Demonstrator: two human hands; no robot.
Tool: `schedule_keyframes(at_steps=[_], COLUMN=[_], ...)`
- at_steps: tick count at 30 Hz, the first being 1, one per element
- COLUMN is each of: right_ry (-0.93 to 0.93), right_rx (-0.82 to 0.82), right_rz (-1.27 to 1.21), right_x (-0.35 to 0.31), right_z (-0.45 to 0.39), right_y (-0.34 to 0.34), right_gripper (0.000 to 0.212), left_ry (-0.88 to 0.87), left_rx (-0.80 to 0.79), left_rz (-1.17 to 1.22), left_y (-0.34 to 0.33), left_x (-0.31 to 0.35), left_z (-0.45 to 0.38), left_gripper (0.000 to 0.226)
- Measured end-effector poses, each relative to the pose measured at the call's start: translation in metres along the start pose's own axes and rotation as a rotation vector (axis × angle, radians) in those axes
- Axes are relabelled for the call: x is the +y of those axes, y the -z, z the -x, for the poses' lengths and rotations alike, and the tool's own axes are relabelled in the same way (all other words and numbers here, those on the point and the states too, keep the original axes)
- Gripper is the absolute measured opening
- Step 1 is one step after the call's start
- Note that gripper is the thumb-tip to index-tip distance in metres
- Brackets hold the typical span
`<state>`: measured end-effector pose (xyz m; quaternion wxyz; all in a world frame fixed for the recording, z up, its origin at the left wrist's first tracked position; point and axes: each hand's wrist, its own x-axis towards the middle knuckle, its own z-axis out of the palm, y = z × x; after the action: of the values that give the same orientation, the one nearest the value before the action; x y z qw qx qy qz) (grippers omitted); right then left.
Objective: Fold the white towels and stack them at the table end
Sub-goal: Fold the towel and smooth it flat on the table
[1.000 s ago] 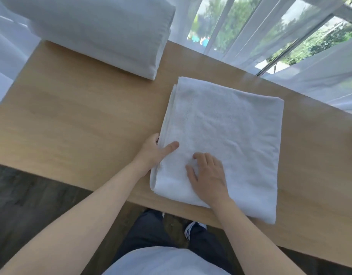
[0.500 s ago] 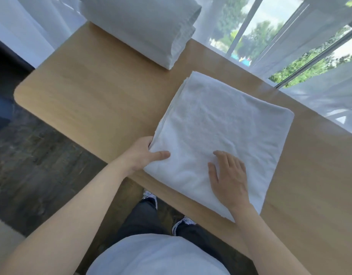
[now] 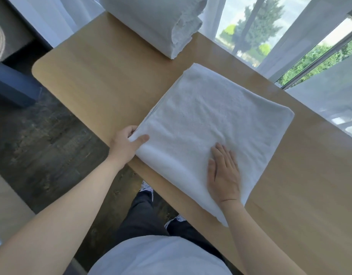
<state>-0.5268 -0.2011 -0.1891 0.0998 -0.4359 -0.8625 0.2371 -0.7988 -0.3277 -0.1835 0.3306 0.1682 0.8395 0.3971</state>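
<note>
A folded white towel point(image 3: 216, 124) lies flat on the wooden table point(image 3: 103, 80), near its front edge. My left hand point(image 3: 126, 145) grips the towel's near left corner, thumb on top and fingers curled under the edge. My right hand point(image 3: 223, 173) lies flat on the towel's near side, fingers straight and together, pressing it down. A thick stack of folded white towels point(image 3: 161, 20) sits at the far left end of the table, partly cut off by the top of the frame.
Bare tabletop lies between the stack and the flat towel and to the right of it. Sheer curtains point(image 3: 318, 62) and a window run along the table's far side. Dark floor point(image 3: 42, 135) and a blue piece of furniture point(image 3: 12, 86) are at the left.
The view swung left. My left hand went from resting at the towel's left edge to gripping its near left corner. My right hand slid a little to the right, still flat on the towel.
</note>
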Motion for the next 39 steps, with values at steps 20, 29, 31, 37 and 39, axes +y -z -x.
schedule_keyframes(at_steps=[20,29,31,37,39], right_ry=[-0.294,-0.303,-0.3,-0.298,-0.297], right_rx=[-0.008,0.036,0.045,0.064,0.067], right_rz=[0.305,0.304,0.309,0.327,0.332], right_x=[0.007,0.007,0.008,0.01,0.011], right_z=[0.021,0.016,0.016,0.011,0.011], right_y=[-0.008,-0.014,-0.016,-0.021,-0.022], right_gripper=[0.069,0.072,0.072,0.071,0.071], left_ry=[-0.89,-0.876,-0.849,-0.824,-0.818], left_rx=[-0.439,-0.339,-0.303,-0.307,-0.297], left_rz=[-1.101,-1.056,-1.039,-1.036,-1.033], left_y=[-0.123,-0.122,-0.126,-0.141,-0.147], left_x=[0.038,0.073,0.085,0.13,0.144], left_z=[0.032,-0.053,-0.076,-0.14,-0.155], left_gripper=[0.057,0.058,0.058,0.059,0.057])
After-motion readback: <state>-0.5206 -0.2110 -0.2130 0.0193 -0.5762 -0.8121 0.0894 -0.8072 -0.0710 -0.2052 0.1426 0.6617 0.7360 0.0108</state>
